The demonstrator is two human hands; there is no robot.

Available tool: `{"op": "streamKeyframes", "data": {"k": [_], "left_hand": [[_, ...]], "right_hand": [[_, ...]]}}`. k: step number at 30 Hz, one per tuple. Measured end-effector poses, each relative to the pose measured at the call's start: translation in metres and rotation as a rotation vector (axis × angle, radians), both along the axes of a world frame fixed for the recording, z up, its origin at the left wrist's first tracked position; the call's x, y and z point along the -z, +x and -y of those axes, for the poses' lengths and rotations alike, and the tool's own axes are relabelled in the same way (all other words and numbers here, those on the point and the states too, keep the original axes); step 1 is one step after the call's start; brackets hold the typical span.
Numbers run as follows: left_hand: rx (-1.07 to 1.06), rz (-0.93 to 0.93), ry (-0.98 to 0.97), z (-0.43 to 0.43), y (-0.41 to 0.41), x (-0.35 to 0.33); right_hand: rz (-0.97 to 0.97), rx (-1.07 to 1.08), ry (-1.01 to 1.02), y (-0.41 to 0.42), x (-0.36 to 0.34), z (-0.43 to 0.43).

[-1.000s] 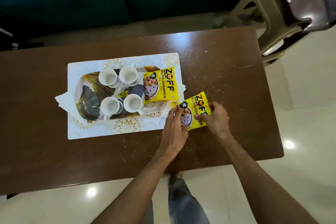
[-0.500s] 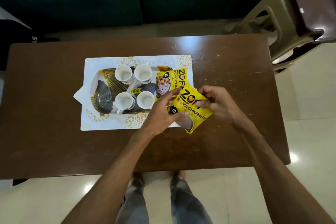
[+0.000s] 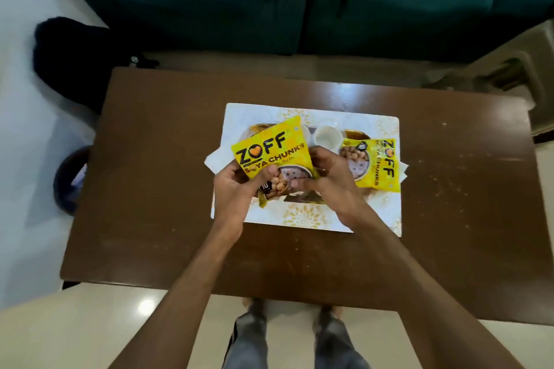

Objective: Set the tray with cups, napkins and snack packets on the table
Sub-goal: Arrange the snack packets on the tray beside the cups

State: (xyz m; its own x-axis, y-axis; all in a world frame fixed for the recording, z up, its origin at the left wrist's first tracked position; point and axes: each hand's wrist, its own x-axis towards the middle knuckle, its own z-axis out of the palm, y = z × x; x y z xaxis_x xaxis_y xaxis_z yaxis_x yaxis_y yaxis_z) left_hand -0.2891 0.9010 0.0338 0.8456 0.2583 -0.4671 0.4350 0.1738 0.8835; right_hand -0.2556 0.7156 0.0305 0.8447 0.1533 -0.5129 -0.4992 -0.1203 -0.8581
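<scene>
I hold a yellow snack packet (image 3: 271, 156) above the left part of the tray (image 3: 350, 132), with my left hand (image 3: 236, 193) gripping its lower left and my right hand (image 3: 328, 180) its lower right. A second yellow packet (image 3: 376, 168) lies on the tray's right end. One white cup (image 3: 327, 136) shows behind the held packet; the other cups are hidden by it. The tray rests on a white placemat (image 3: 374, 219) on the brown table (image 3: 150, 189). A white napkin corner (image 3: 214, 159) sticks out at the tray's left.
A dark teal sofa (image 3: 269, 3) runs along the table's far side. A beige plastic chair (image 3: 509, 69) stands at the far right. A dark bag (image 3: 69, 54) and a round dark bin (image 3: 70, 180) sit on the floor to the left. My feet show below the near edge.
The packet was lifted off the table beside the tray's right end and carried left over the tray, both hands staying on it. The camera view shifted, so the table appears further right.
</scene>
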Motion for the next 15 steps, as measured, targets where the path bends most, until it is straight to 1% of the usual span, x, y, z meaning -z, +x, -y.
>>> {"op": "streamKeyframes", "data": {"k": [2,4,5,8,10,13,15], "left_hand": [[-0.019,-0.024,0.019,-0.031,0.006,0.007],[-0.064,-0.056,0.031,-0.055,0.011,0.02],[-0.096,-0.073,0.029,-0.063,0.014,0.028],[-0.176,-0.143,-0.002,-0.07,0.021,0.054],[-0.245,-0.207,-0.051,-0.066,0.022,0.07],[-0.332,-0.286,-0.138,-0.056,0.019,0.087],[-0.366,-0.273,-0.168,-0.052,0.016,0.089]], "right_hand": [[-0.003,-0.02,-0.02,0.016,0.007,-0.03],[0.043,-0.087,-0.113,0.031,0.018,-0.061],[0.107,-0.123,-0.201,0.038,0.025,-0.073],[0.344,-0.259,-0.546,0.046,0.041,-0.098],[0.417,-0.311,-0.698,0.042,0.049,-0.11],[0.403,-0.374,-0.802,0.028,0.062,-0.116],[0.357,-0.427,-0.832,0.02,0.067,-0.116]]}}
